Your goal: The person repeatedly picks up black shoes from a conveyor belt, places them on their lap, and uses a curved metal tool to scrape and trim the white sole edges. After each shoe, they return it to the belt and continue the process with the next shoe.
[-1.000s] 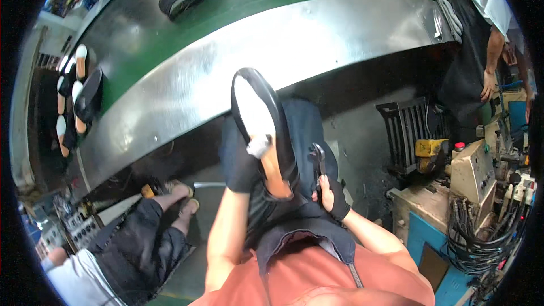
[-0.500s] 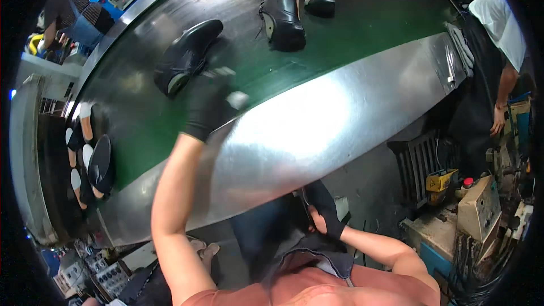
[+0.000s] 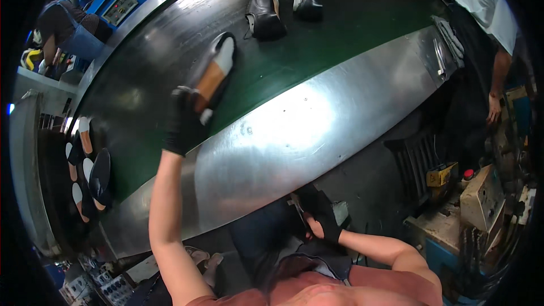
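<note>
My left hand [image 3: 184, 122], in a black glove with pale fingertips, grips a black leather shoe [image 3: 199, 68] at its heel end. The shoe lies tipped over on the green belt [image 3: 272, 71], its white and brown underside [image 3: 218, 68] showing. Down by my lap, my right hand [image 3: 320, 224] wears a black glove that leaves the fingers bare. Those fingers curl round a slim, dark, partly metallic thing [image 3: 297, 201] whose kind I cannot make out. Farther off on the belt stand two black shoes, one nearer [image 3: 265, 14] and one beyond it [image 3: 307, 1].
Several shoes [image 3: 99, 178] lie soles-up at the belt's left end. A shiny metal ledge [image 3: 351, 102] runs along my side. One person in white [image 3: 490, 17] stands at the right, another in an apron [image 3: 82, 37] at the far left. A control box [image 3: 481, 198] stands right.
My left hand has taken hold of the shoe and turned it, so the underside now shows. The far shoes have shifted slightly left in the picture. My right hand has hardly moved.
</note>
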A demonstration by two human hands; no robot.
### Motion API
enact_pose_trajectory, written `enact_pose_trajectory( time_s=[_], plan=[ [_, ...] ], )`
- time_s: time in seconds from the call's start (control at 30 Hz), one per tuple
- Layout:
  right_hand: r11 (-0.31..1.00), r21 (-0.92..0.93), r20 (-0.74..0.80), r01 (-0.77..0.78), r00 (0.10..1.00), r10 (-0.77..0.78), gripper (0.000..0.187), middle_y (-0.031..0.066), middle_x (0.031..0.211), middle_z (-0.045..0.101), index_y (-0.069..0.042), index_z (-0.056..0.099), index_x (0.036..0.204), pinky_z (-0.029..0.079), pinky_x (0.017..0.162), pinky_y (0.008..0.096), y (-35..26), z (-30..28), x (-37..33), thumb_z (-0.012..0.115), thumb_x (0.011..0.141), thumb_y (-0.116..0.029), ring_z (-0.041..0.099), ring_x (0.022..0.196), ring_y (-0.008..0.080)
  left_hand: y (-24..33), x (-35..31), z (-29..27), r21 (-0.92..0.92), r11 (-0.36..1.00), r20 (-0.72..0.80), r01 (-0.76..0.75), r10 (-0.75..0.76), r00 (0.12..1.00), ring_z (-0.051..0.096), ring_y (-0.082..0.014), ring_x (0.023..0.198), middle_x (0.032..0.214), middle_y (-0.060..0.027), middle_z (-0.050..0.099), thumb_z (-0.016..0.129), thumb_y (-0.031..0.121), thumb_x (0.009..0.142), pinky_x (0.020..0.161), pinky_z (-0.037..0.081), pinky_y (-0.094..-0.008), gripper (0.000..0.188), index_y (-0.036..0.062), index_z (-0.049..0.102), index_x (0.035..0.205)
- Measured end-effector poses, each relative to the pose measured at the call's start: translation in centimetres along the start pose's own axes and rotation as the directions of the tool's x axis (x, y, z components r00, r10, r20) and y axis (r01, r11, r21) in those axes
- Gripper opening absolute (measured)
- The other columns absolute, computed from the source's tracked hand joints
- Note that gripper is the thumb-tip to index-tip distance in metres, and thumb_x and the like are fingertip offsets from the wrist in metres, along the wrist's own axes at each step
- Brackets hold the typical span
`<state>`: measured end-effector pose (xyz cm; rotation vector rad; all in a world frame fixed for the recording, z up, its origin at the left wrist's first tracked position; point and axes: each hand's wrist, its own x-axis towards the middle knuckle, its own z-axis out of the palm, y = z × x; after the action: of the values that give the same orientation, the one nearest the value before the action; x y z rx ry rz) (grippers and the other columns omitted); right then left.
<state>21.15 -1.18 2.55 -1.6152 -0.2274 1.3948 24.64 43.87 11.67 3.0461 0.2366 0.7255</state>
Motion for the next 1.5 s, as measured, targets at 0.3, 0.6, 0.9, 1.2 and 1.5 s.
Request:
enact_pose_trajectory(
  time_s=[0.3,0.6,0.9,1.2,1.5],
  plan=[
    [0.998,-0.011,0.022,-0.054,0.998,0.054,0.036,0.0071,0.067,0.06,-0.007,0.049,0.125,0.049,0.044,0.0268,4.1,0.6,-2.7,0.035,0.102,-0.031,0.058,0.048,0.0122,1.6,1.3,0.9,-0.685,0.489,0.25,0.541,-0.539,0.804,0.056,-0.0232,0.103,0.117,-0.0149,0.058,0.08,0.026,0.072,0.091,0.045,-0.0332,0.07,-0.0041,0.047,0.126],
    [0.985,-0.082,0.008,0.151,0.989,-0.15,0.046,0.0061,0.067,0.06,-0.01,0.045,0.135,0.048,0.044,0.0237,5.5,0.9,-1.6,0.032,0.102,-0.039,0.056,0.047,0.0102,2.2,-1.5,-4.0,-0.673,-0.006,0.654,0.74,-0.474,0.59,0.059,-0.0165,0.093,0.101,-0.0073,0.061,0.073,0.018,0.079,0.079,0.05,-0.0298,0.038,0.0025,0.057,0.11],
    [0.987,0.093,-0.162,0.132,0.98,-0.115,0.045,0.0029,0.069,0.056,-0.009,0.035,0.129,0.047,0.048,0.0236,8.8,0.8,-8.8,0.032,0.101,-0.044,0.054,0.05,0.0084,17.8,-34.2,-15.2,-0.79,0.183,0.263,0.586,-0.761,0.593,0.05,-0.0235,0.119,0.129,-0.0119,0.053,0.069,0.011,0.073,0.101,0.041,-0.0372,0.063,0.0038,0.047,0.132],
    [0.912,0.092,0.007,0.4,0.916,-0.402,0.04,0.0026,0.064,0.055,-0.004,0.053,0.088,0.045,0.056,0.0265,-0.4,4.5,-16.2,0.038,0.102,-0.038,0.053,0.057,0.0109,27.3,-30.9,-19.7,-0.682,0.624,0.034,0.382,-0.495,0.868,0.046,-0.0302,0.124,0.129,-0.0147,0.05,0.079,0.019,0.068,0.106,0.034,-0.0409,0.053,0.0031,0.06,0.115],
    [0.959,-0.124,0.138,0.254,0.962,-0.237,0.044,0.0009,0.07,0.053,-0.004,0.056,0.085,0.042,0.06,0.0261,-2.0,6.0,-20.3,0.035,0.103,-0.039,0.05,0.062,0.0102,26.0,-23.0,-13.7,-0.573,0.785,0.071,0.235,-0.238,0.969,0.062,-0.0332,0.105,0.112,-0.0163,0.065,0.064,0.012,0.081,0.094,0.047,-0.0385,0.03,0.0027,0.064,0.11]
  ],
)
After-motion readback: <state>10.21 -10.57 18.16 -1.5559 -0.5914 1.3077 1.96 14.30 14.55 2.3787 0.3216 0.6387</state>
